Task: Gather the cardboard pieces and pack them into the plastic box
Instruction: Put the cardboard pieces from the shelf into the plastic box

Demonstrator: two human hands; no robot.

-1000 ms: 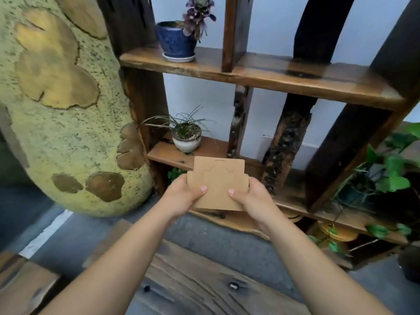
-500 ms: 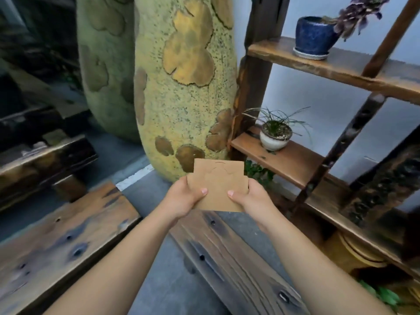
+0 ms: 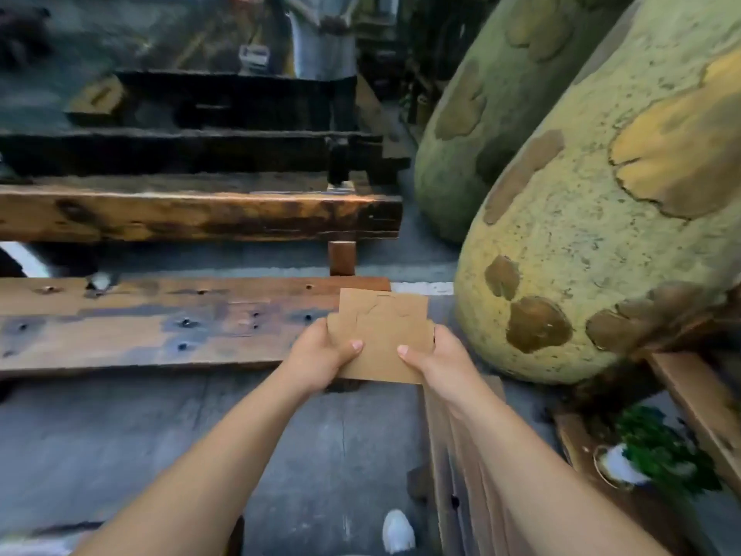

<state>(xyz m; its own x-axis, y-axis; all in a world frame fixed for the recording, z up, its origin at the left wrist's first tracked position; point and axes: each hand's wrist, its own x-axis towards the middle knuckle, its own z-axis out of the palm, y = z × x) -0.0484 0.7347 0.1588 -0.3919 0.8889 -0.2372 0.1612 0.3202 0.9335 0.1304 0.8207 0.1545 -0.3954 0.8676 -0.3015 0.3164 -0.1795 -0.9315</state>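
A small stack of flat brown cardboard pieces (image 3: 383,333) is held in front of me at mid-frame, its top sheet marked with die-cut lines. My left hand (image 3: 320,353) grips the stack's left edge, thumb on top. My right hand (image 3: 435,361) grips the right edge the same way. Both arms reach forward from the bottom of the frame. No plastic box is in view.
Thick weathered wooden beams (image 3: 168,323) lie across the grey floor ahead and to the left. Two huge yellow-green speckled gourd-shaped sculptures (image 3: 601,218) stand at the right. A potted plant (image 3: 657,455) sits low right. A person (image 3: 320,38) stands far behind the beams.
The view has swung left, away from the wooden plant shelf toward the beams. Both hands keep the same grip on the cardboard stack.
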